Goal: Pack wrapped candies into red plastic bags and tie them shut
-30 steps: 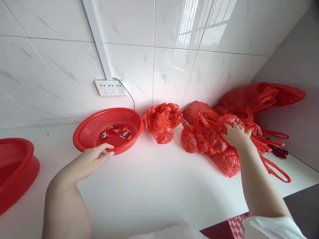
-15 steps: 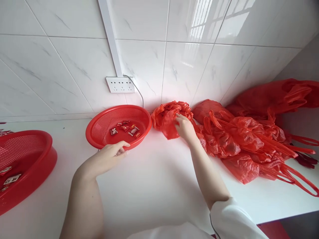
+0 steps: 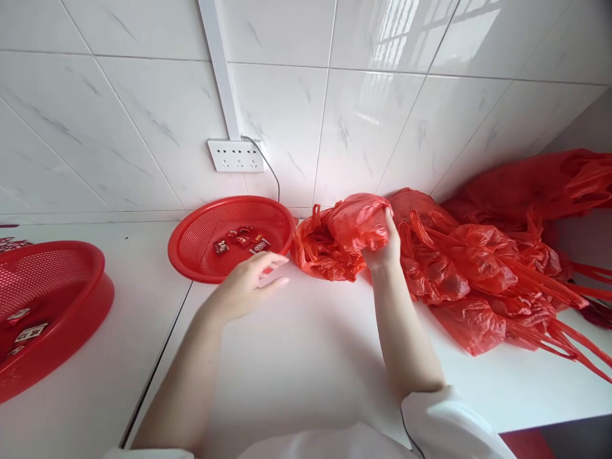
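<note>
Inside the clasping right hand [image 3: 385, 248] is a red bag [image 3: 359, 220]; left of that grip, the left hand [image 3: 247, 280] spreads near a basket [image 3: 198, 237].

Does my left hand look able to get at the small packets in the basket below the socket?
Probably yes: your left hand looks empty by the near rim of the red basket, whose open top leaves the small packets uncovered.

Red bags [image 3: 358, 223]; red baskets [image 3: 178, 258]; white, grey-veined tiles [image 3: 282, 115].
</note>
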A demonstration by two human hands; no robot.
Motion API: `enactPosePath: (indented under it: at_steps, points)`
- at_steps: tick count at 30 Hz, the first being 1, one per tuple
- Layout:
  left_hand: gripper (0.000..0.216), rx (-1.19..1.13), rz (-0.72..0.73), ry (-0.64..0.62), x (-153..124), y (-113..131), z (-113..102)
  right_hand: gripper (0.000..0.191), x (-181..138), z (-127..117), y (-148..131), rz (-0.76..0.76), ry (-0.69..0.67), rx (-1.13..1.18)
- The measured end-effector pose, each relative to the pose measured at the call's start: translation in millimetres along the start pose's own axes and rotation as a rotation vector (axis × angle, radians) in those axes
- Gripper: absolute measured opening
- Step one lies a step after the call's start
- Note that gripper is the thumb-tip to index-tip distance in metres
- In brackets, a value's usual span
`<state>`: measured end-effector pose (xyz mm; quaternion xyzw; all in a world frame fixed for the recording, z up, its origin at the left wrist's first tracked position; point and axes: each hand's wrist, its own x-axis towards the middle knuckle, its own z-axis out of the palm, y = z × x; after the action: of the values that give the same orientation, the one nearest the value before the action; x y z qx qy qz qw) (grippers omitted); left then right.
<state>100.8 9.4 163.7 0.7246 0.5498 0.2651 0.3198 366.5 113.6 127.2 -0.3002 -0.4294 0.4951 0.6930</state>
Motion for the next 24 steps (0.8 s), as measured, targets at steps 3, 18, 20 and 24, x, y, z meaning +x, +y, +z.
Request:
enactPosePath:
  at_steps: [3,18,20,24]
  points:
    - [0.092,-0.239,0.171,0.196,10,10,39,0.046,-21,10,-16,-0.012,-0.301,-0.362]
    - [0.023,-1.217,-0.177,0.495,50,-34,28,0.047,-32,20,26,-0.456,-0.525,-1.367]
    - [0.023,-1.226,-0.181,0.523,50,-36,23,0.055,-28,17,37,-0.487,-0.474,-1.481]
    - [0.024,-1.212,-0.205,0.667,49,-42,6,0.064,-15,-1,54,-0.426,-0.249,-1.653]
